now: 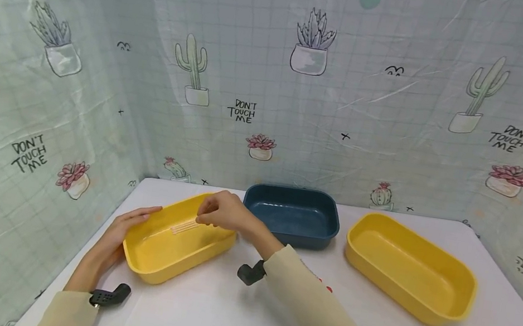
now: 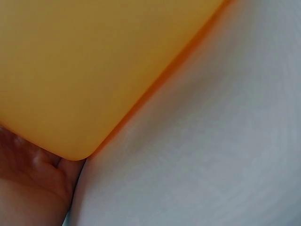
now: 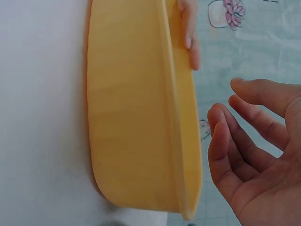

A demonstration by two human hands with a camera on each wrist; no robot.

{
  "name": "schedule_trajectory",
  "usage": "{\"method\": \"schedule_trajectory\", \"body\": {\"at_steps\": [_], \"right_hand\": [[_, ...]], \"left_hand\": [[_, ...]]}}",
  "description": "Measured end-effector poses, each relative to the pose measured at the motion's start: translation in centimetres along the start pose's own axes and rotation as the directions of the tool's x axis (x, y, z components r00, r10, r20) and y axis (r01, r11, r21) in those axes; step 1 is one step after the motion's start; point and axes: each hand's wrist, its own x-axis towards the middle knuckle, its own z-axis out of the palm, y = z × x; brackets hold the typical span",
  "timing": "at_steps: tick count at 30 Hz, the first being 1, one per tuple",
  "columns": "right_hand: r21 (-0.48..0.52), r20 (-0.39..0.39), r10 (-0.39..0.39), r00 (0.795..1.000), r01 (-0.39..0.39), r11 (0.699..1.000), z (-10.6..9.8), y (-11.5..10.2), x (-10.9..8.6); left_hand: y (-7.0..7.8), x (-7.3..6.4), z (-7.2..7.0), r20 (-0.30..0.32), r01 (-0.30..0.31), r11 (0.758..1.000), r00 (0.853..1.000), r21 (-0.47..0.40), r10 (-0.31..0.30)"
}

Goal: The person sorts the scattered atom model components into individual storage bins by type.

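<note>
A yellow tray (image 1: 159,271) stands at the left of the white table. My left hand (image 1: 122,229) holds its left end, and its fingers reach over the rim. In the left wrist view, part of the left palm (image 2: 33,174) lies against the tray's outer wall (image 2: 94,70). Several thin, pale pinkish sticks (image 1: 184,227) lie inside the tray; their exact kind is too small to tell. Above their right end hovers my right hand (image 1: 224,211). Its fingers are loosely bent in the right wrist view, the thumb apart from them, and nothing shows between the fingertips.
A dark blue tray (image 1: 288,239) stands at the back middle. Another yellow tray (image 1: 404,294) is set at an angle on the right. Small red items (image 1: 329,289) peek out beside the right sleeve, which hides the rest. A patterned sheet (image 1: 350,114) encloses the table.
</note>
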Motion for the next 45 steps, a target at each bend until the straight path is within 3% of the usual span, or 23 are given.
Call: {"method": "schedule_trajectory", "body": {"at_steps": [15,38,41,45], "right_hand": [[-0.058,-0.028,-0.12,0.992,0.118,0.991,-3.0,0.2,-5.3],[-0.049,-0.087,-0.039,0.995,0.035,0.998,-6.5,3.8,-13.9],[-0.042,-0.1,-0.03,0.995,0.026,0.999,-7.0,4.5,-14.8],[-0.044,-0.125,-0.011,0.992,0.006,0.999,-7.7,5.5,-15.8]], "left_hand": [[-0.2,-0.1,-0.1,0.015,-0.019,1.0,1.0,-0.024,0.019],[-0.3,0.0,0.0,0.058,-0.013,0.996,0.998,-0.084,0.018],[-0.3,-0.2,-0.1,0.075,-0.028,0.993,0.997,-0.116,0.037],[-0.1,-0.5,-0.3,0.108,-0.086,0.982,0.989,-0.169,0.106]]}}
